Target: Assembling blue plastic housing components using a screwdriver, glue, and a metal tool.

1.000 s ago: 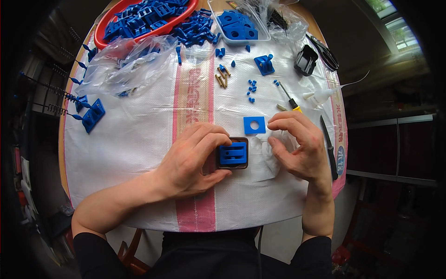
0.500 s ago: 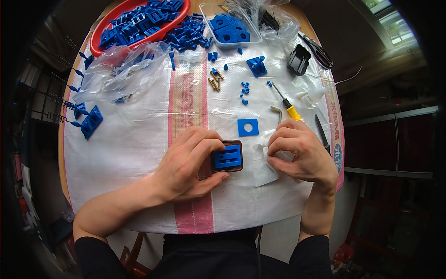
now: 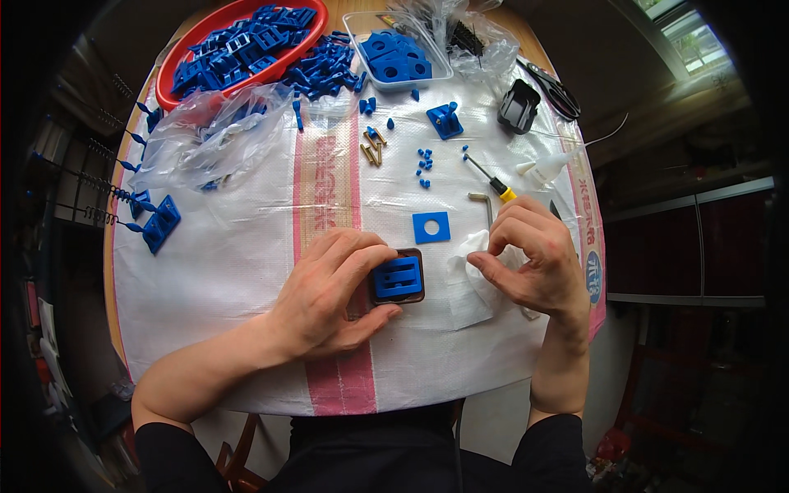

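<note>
My left hand [image 3: 333,292] curls round the left side of a small brown square holder [image 3: 422,283], fingers at its top edge and thumb below. A slotted blue plastic block [image 3: 399,278] sits inside it. To the right, my right hand [image 3: 538,259] is raised over a crumpled white tissue [image 3: 468,283], its thumb and fingertips drawn together. Whatever they pinch, if anything, is too small to make out. Beyond the holder lies a flat blue square plate [image 3: 444,235] with a round hole.
Past my right hand lie a hex key [image 3: 479,197], a yellow-handled screwdriver [image 3: 496,185], a white dropper bottle [image 3: 549,169] and black scissors [image 3: 559,94]. Brass screws [image 3: 375,154] and tiny blue bits [image 3: 424,163] lie mid-table. A red basin [image 3: 168,86] and clear tub [image 3: 448,70] hold blue parts.
My right hand has lifted slightly off the tissue and its fingers have drawn into a rounder pinch. The left hand keeps its hold on the holder. The whole view has shifted a little.
</note>
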The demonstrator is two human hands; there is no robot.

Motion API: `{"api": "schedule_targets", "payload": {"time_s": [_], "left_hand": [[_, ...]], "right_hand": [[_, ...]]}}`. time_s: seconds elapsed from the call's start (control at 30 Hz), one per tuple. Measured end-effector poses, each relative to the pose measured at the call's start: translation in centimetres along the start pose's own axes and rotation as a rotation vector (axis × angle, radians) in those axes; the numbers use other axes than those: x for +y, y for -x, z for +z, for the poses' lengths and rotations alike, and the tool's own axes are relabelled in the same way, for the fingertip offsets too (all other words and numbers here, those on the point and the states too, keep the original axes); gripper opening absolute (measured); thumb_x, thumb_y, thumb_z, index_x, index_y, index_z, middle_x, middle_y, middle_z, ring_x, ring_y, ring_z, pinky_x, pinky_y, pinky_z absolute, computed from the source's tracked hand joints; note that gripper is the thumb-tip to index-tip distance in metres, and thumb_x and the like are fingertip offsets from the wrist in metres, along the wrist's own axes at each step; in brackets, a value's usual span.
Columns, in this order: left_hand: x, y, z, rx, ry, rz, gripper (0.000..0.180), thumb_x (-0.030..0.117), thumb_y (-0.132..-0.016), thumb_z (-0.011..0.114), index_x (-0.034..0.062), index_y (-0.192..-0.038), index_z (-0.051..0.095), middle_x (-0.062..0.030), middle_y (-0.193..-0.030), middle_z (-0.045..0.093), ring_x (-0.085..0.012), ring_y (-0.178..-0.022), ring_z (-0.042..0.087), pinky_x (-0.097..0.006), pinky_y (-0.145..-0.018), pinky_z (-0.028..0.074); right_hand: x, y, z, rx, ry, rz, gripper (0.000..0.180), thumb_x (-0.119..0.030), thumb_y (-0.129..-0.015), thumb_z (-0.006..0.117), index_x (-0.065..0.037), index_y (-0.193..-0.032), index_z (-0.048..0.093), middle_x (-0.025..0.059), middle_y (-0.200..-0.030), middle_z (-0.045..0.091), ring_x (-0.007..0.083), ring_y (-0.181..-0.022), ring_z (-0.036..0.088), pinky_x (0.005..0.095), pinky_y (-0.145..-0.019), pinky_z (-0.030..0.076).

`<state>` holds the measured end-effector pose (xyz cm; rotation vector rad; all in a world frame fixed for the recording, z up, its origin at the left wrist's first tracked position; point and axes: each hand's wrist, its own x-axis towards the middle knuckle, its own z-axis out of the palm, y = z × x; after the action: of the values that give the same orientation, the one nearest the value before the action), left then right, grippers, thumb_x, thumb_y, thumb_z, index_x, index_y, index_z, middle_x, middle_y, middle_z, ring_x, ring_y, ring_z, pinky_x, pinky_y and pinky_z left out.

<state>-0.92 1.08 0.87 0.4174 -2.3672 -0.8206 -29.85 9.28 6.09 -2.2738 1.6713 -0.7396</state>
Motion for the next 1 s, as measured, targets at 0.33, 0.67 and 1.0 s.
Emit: {"api": "schedule_targets", "payload": {"time_s": [0.33,0.67,1.0], "left_hand": [[-0.4,-0.2,-0.1,0.026,-0.056,-0.019,0.061,0.01,-0.075,0.086,-0.0015,-0.128,0.06,-0.0191,-0.124,0.063,-0.0382,-0.114,0.061,-0.046,-0.099,0.049],[-0.1,-0.7,-0.5,0.009,-0.116,-0.061,0.06,0.009,-0.076,0.085,-0.0006,-0.13,0.06,-0.019,-0.127,0.062,-0.0381,-0.117,0.061,-0.046,-0.101,0.049],[0.1,-1.1,-0.3,0.006,-0.111,-0.043,0.067,0.008,-0.072,0.088,0.0022,-0.131,0.057,-0.0156,-0.127,0.062,-0.0357,-0.118,0.06,-0.045,-0.103,0.049]], "right_hand": [[-0.8,-0.1,1.1,-0.135,0.027,-0.092,0.024,-0.017,-0.074,0.09,-0.009,-0.088,0.072,0.0045,-0.085,0.069,0.0231,-0.083,0.066,0.0384,-0.078,0.051],[-1.4,1.3,-1.9,-0.27,0.011,0.119,0.017,-0.019,-0.079,0.087,-0.008,-0.082,0.074,0.0038,-0.072,0.07,0.023,-0.073,0.068,0.0376,-0.075,0.051],[-3.1,3.1,-6.5,0.047,0.085,0.229,0.017,-0.006,-0.08,0.086,0.001,-0.089,0.074,0.0103,-0.08,0.073,0.0186,-0.07,0.069,0.0306,-0.062,0.052]]}}
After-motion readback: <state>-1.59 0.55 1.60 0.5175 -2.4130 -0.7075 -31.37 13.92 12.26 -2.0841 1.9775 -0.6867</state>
